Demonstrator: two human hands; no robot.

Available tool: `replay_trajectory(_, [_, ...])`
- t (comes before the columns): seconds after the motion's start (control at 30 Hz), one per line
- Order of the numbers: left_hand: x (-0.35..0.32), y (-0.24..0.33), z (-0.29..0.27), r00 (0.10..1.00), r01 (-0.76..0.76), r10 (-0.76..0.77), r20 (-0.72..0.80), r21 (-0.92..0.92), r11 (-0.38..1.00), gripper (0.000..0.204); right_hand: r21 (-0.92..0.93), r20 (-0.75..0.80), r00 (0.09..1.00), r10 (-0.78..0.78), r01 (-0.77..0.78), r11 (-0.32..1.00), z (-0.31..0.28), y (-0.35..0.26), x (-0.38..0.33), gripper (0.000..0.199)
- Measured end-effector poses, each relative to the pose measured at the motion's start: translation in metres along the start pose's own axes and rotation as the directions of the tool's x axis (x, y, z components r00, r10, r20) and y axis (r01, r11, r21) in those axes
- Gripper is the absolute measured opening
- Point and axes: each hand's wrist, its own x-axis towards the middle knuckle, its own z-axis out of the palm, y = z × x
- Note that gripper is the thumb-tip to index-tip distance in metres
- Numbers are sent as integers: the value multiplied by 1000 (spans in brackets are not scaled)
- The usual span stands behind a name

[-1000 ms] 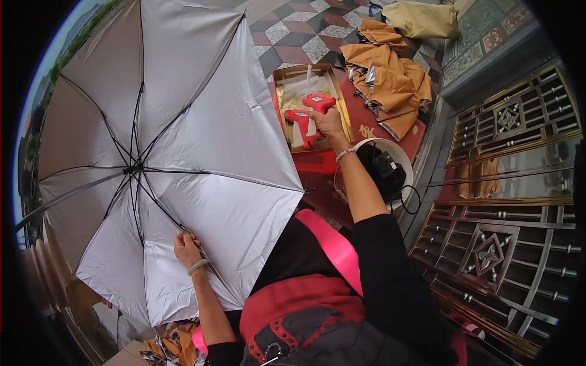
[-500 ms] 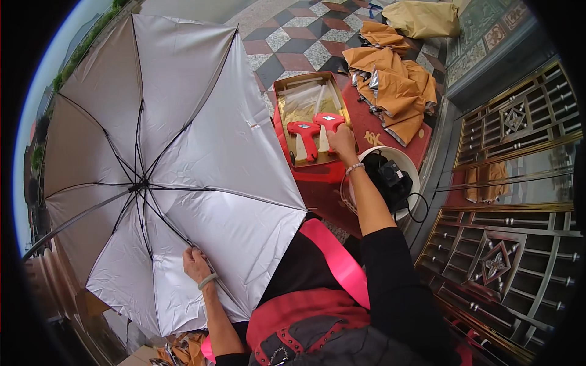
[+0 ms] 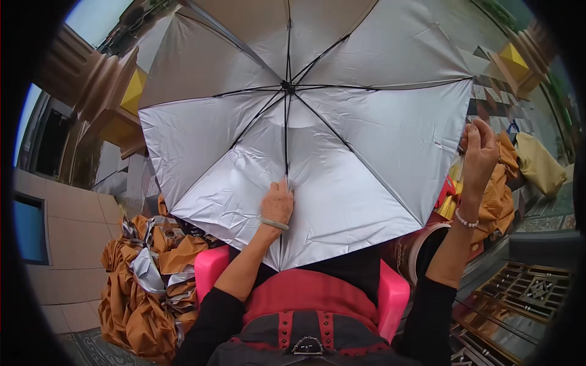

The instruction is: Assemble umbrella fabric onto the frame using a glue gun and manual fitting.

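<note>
A large open umbrella [image 3: 372,201] spreads silver side toward me over my lap, its dark ribs meeting at a black hub [image 3: 287,87]. My left hand [image 3: 278,204], with a pale bangle at its wrist, is closed around a rib below the hub. Just off the canopy's right edge my right hand [image 3: 480,149] is raised with fingers curled together; whether anything small sits in them is hidden. Below it, partly covered by the canopy, shows a bit of a red tool [image 3: 446,191] in a gold-coloured tray [image 3: 450,206].
Crumpled orange umbrellas with silver linings [image 3: 131,305] are heaped at my left. More orange fabric [image 3: 497,198] lies at the right, beside a yellowish bag [image 3: 540,163]. A white bucket [image 3: 421,244] stands by my right arm. Pink chair arms [image 3: 394,299] flank me; metal gates [image 3: 531,290] are at lower right.
My right hand has left the red tools in the tray and come up beside the umbrella's edge. My view has swung left, so the umbrella now sits centrally; the left hand still grips a rib.
</note>
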Motion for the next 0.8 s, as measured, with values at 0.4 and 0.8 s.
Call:
replay_trajectory(0.4, [-17, -6, 17, 996, -88, 88, 9, -27, 996, 28, 254, 375, 610, -698, 656, 711, 278, -177, -11, 39])
replay_trajectory(0.8, [23, -13, -121, 975, 219, 4, 220, -973, 75, 33, 85, 357, 399, -845, 887, 454, 240, -256, 20, 12])
